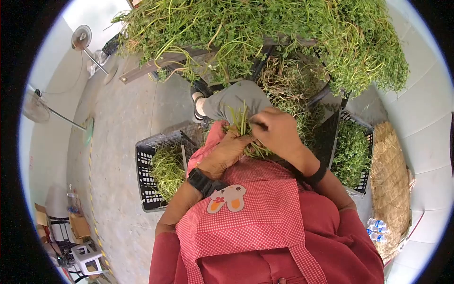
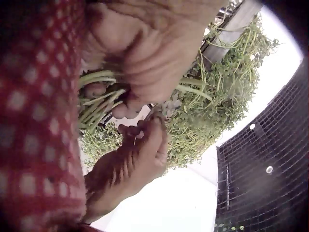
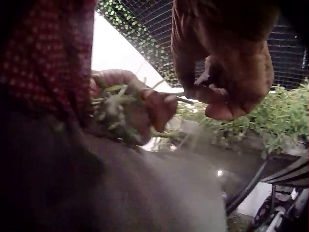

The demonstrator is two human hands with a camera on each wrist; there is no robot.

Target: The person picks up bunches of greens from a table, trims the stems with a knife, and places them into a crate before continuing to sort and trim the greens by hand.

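Note:
My left hand (image 1: 229, 149) grips a small bunch of green leafy stems (image 1: 242, 124) in front of the apron, its cut-looking stalks (image 2: 99, 104) showing beside the fingers in the left wrist view. Right beside it is my right hand (image 1: 279, 135), fingers bent and thumb close to the fingertips. In the right wrist view a thin dark strand (image 3: 185, 100) runs from the bunch to the fingertips of the right hand (image 3: 236, 82), which pinch its end. Whether the strand is a stem or a tie I cannot tell.
A large heap of leafy greens (image 1: 283, 28) covers the table ahead, overhanging its edge (image 1: 189, 54). Black crates of greens stand at left (image 1: 142, 182) and right (image 1: 368, 156). Wilted stems (image 1: 288, 83) pile up under the table. A woven mat (image 1: 390, 175) and water bottles (image 1: 377, 230) lie at right.

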